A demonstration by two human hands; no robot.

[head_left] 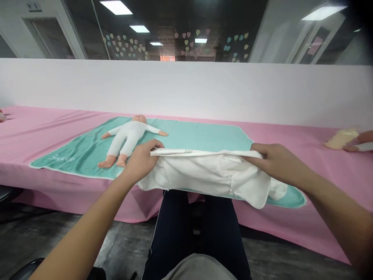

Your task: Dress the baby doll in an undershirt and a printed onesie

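Note:
A white garment hangs stretched between my hands, its upper edge pulled straight and a small label showing near the middle. My left hand is closed on the left end of that edge. At the other end, my right hand pinches the fabric. Behind the garment, a baby doll in a white bodysuit lies on its back with arms spread, on the left part of a teal towel. By my right wrist, a bunched white cloth rests on the towel.
A pink cloth covers the long table, which ends at a low white wall. At the right, another person's hand is beside a pale yellow object I cannot identify. A dark chair stands at the left.

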